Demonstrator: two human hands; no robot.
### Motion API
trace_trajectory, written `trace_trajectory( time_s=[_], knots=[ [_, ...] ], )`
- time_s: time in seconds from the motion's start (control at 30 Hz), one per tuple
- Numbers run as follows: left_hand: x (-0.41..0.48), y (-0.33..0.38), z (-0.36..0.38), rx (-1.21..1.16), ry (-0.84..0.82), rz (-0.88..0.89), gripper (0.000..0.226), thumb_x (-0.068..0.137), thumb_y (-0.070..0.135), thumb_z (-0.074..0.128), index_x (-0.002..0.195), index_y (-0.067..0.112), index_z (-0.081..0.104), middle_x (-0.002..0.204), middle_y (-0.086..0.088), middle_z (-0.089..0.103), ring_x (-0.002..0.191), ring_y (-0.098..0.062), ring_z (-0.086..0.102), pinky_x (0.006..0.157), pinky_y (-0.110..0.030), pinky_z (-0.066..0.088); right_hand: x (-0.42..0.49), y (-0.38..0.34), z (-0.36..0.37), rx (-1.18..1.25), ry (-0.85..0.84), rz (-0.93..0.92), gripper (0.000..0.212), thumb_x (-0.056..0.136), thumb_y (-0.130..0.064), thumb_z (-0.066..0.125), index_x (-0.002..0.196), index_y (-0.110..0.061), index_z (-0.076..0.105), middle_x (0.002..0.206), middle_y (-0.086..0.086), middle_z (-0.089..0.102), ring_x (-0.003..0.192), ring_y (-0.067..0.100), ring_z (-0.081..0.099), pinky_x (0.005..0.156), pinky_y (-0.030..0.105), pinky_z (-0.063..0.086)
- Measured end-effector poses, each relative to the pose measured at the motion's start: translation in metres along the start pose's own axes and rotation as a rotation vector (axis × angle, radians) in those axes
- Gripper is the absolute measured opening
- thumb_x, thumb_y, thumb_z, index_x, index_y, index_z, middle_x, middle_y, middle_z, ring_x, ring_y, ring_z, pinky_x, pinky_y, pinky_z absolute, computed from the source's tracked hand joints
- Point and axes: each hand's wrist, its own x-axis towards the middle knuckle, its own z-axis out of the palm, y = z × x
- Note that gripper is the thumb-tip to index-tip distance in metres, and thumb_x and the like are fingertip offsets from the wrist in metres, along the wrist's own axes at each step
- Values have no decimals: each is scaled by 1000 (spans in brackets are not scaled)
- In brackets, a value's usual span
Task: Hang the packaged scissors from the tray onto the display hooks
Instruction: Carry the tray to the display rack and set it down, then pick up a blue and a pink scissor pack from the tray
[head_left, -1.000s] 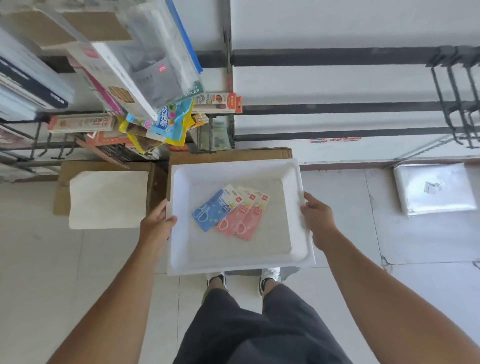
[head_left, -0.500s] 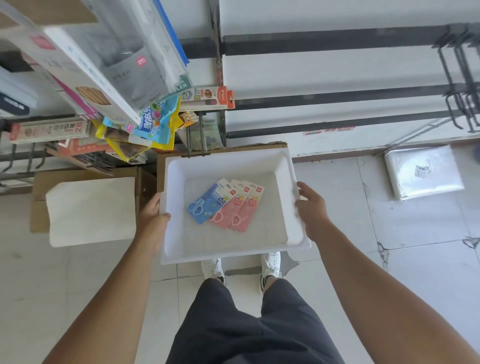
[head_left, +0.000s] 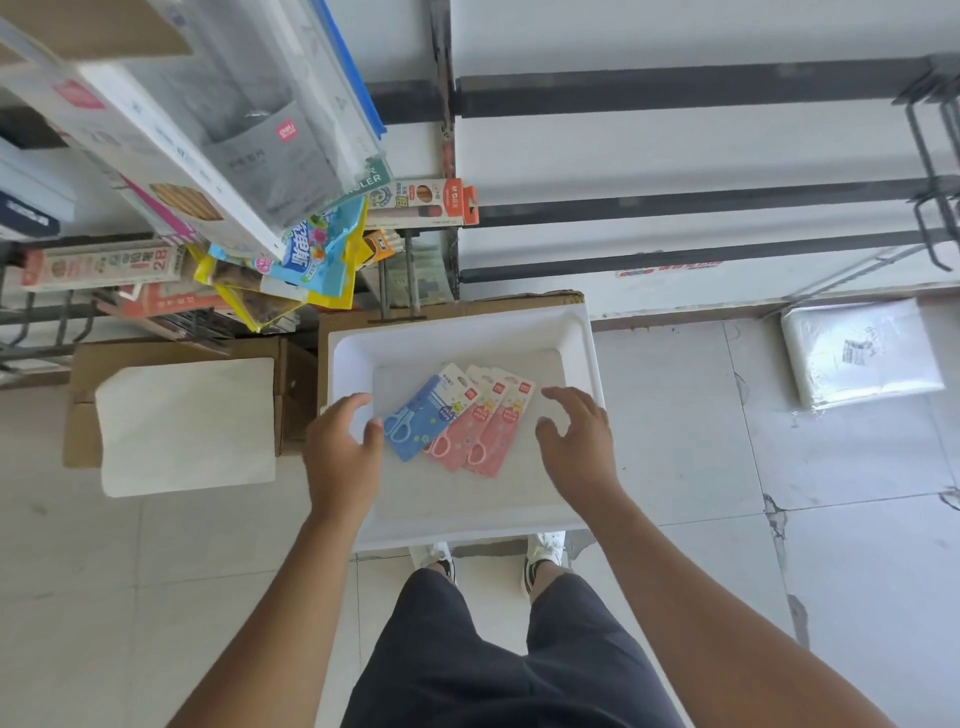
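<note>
A white tray (head_left: 467, 332) rests on a cardboard box in front of me. Inside lie three packaged scissors fanned together: a blue pack (head_left: 423, 415) on the left and two pink packs (head_left: 470, 426) (head_left: 501, 436) to its right. My left hand (head_left: 343, 452) hovers over the tray's left side, fingers apart, thumb tip close to the blue pack. My right hand (head_left: 576, 441) hangs over the tray's right side, fingers spread, holding nothing. Black display hooks (head_left: 930, 171) stick out from the wall rails at the far right.
Hanging stationery packs (head_left: 306, 249) crowd the rack at upper left, just above the tray's far left corner. A second box with a white sheet (head_left: 187, 426) sits left of the tray. A plastic-wrapped bundle (head_left: 862, 353) lies on the floor at right. My feet stand below the tray.
Both hands have let go of the tray's sides and moved inward over it, toward the scissors packs. The tray now sits on the box.
</note>
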Motion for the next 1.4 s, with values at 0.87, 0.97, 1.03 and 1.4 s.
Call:
trace_trajectory(
  time_s=[0.87,0.97,1.03,1.4],
  knots=[
    [77,-49,109,331,-419,-81,21,83,26,76,101,23,67,115,-4,62,108,-30,61,82,-37,41,46,3,114,77,-64,399,36,94,-20,48,128,-13,58,124,9,57,111,31,60,93,45,54],
    [72,-49,110,250,-414,-100,19,88,25,70,104,22,59,109,-2,66,107,-29,63,81,-35,36,48,0,118,98,-57,416,28,93,-18,46,115,-12,62,118,9,60,106,31,61,89,45,56],
    [72,-49,108,270,-477,-108,62,80,43,76,133,26,47,114,-2,63,110,-29,62,88,-41,40,50,0,119,110,-60,428,27,91,-20,44,110,-13,63,114,9,63,103,31,63,87,46,58],
    [54,-49,85,-68,-421,-178,21,79,17,78,95,10,67,90,-11,72,81,-34,71,60,-33,51,57,10,125,191,-83,453,47,85,-31,31,109,-20,70,115,4,70,100,27,68,85,44,60]
  ],
)
